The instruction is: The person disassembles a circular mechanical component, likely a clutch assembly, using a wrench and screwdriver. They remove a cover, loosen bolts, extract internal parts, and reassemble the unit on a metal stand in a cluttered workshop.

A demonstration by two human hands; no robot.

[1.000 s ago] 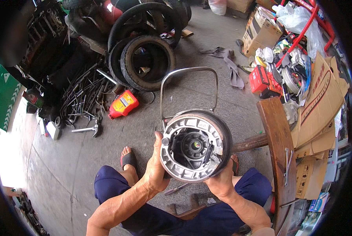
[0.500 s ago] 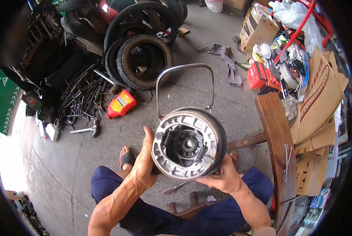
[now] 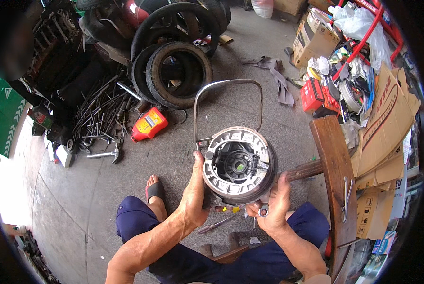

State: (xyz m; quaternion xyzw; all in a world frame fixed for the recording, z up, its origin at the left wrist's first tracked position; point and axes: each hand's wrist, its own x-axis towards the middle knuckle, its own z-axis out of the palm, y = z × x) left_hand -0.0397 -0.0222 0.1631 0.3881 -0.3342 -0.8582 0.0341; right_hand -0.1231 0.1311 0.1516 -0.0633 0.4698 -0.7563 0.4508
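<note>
Between my hands is a round drum-brake assembly (image 3: 220, 185), its pale brake shoes and dark springs facing up around a central hub. My left hand (image 3: 193, 194) grips its left side, thumb up along the edge and fingers hidden underneath. At the lower right, my right hand (image 3: 274, 206) has its thumb raised and its fingers curled around a small metal piece with a round end (image 3: 263, 211), close under the rim. Whether that piece is part of the assembly I cannot tell. A bent metal tube loop (image 3: 227, 81) stands just beyond the assembly.
A wooden bench (image 3: 333, 170) with two wrenches (image 3: 347, 199) is at right, beside flattened cardboard (image 3: 387, 123). Tyres (image 3: 179, 75), a red bottle (image 3: 149, 124), a hammer (image 3: 108, 154) and heaped tools (image 3: 100, 111) lie at the far left. A screwdriver-like tool (image 3: 216, 225) lies below.
The brake assembly has shifted slightly right and its face has turned. My right hand has moved lower, its thumb lifting, and the round-ended metal piece now shows at its fingers.
</note>
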